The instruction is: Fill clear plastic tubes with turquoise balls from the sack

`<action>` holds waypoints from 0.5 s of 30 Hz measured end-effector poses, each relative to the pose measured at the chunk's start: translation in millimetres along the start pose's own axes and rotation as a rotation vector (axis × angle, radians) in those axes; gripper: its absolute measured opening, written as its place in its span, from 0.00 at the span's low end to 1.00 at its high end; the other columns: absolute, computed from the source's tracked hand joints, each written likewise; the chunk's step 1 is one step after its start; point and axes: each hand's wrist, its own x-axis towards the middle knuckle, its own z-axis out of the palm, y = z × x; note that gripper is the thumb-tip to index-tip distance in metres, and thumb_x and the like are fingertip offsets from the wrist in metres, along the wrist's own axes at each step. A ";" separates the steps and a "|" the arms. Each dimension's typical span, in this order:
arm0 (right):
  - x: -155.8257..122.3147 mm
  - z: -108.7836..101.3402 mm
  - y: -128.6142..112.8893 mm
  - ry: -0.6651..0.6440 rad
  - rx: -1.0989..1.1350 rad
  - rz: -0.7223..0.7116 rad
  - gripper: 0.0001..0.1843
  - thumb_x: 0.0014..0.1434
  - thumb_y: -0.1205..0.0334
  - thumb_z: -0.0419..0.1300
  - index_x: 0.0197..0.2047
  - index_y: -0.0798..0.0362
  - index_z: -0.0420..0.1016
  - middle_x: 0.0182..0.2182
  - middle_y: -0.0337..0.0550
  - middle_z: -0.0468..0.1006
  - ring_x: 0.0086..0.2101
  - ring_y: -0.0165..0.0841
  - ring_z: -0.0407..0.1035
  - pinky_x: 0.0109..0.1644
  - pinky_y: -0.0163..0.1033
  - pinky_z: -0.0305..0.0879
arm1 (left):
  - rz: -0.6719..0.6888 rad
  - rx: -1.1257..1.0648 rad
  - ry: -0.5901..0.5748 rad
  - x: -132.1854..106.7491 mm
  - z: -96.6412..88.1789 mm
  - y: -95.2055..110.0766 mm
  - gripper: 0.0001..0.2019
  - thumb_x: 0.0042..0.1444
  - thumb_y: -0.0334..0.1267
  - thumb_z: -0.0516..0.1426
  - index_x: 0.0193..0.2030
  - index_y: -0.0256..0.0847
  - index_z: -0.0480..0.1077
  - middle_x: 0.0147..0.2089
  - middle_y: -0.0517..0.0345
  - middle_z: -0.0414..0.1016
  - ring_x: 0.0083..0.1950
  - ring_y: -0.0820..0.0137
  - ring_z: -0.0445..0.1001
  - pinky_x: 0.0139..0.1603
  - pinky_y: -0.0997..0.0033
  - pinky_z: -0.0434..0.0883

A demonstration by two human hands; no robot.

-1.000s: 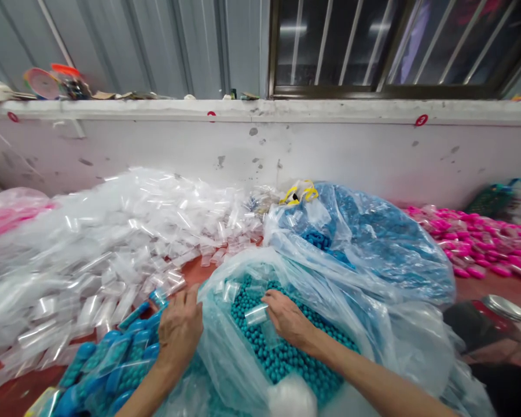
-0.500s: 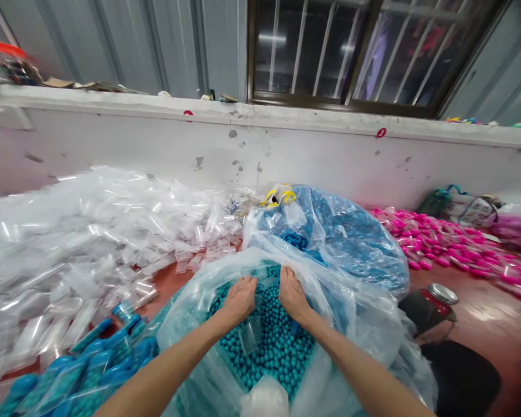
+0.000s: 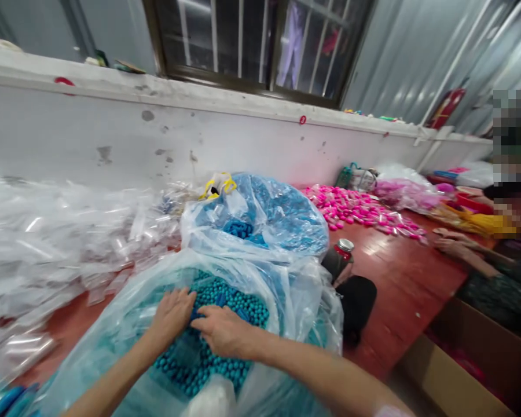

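Both of my hands are inside a clear plastic bag (image 3: 125,301) full of small teal beads (image 3: 226,301). My left hand (image 3: 171,315) lies on the beads with its fingers curled down into them. My right hand (image 3: 223,331) rests just beside it, fingertips touching the left hand's fingers over a darker blue spot. A small clear packet seems to lie under my left wrist, but what the fingers hold is hidden. Behind this bag stands a second plastic bag of blue beads (image 3: 264,214).
A heap of small empty clear packets (image 3: 56,237) covers the red table on the left. Pink filled packets (image 3: 360,208) lie at the right rear. A dark jar with a metal lid (image 3: 341,258) stands beside the bags. Another person's forearm (image 3: 464,255) rests at the right, near a cardboard box (image 3: 469,370).
The view has swung to the right, bringing the other person and the box into sight. My hands have dropped lower onto the beads and closed together.
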 end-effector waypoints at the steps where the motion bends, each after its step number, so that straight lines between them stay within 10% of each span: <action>1: -11.5 -10.6 -6.3 0.053 -0.038 0.014 0.12 0.57 0.66 0.48 0.42 0.51 0.68 0.39 0.44 0.70 0.39 0.34 0.64 0.37 0.36 0.63 | 0.016 0.031 0.021 -5.5 -3.3 4.1 0.18 0.54 0.26 0.43 0.43 0.39 0.70 0.48 0.44 0.69 0.50 0.56 0.65 0.51 0.52 0.59; 4: -54.8 -45.3 -8.6 0.244 -0.103 0.204 0.14 0.58 0.69 0.46 0.42 0.51 0.69 0.35 0.44 0.71 0.37 0.33 0.65 0.40 0.37 0.63 | 0.086 0.003 -0.010 -12.2 -14.9 31.1 0.18 0.54 0.25 0.42 0.40 0.40 0.71 0.42 0.47 0.71 0.47 0.59 0.66 0.49 0.56 0.60; 10: -147.3 -66.4 56.2 0.624 -0.224 1.050 0.28 0.54 0.63 0.52 0.58 0.61 0.57 0.55 0.60 0.59 0.55 0.47 0.54 0.55 0.49 0.53 | 0.368 -0.196 -0.174 4.5 -14.1 108.2 0.21 0.54 0.25 0.44 0.51 0.50 0.64 0.39 0.56 0.69 0.41 0.67 0.67 0.43 0.67 0.64; 15: -153.6 -45.7 95.2 0.738 0.505 1.043 0.26 0.48 0.65 0.52 0.53 0.59 0.63 0.47 0.53 0.70 0.47 0.41 0.64 0.48 0.43 0.60 | 0.518 -0.305 -0.060 28.2 -14.5 150.3 0.15 0.57 0.32 0.47 0.49 0.50 0.65 0.44 0.54 0.66 0.43 0.66 0.65 0.42 0.67 0.65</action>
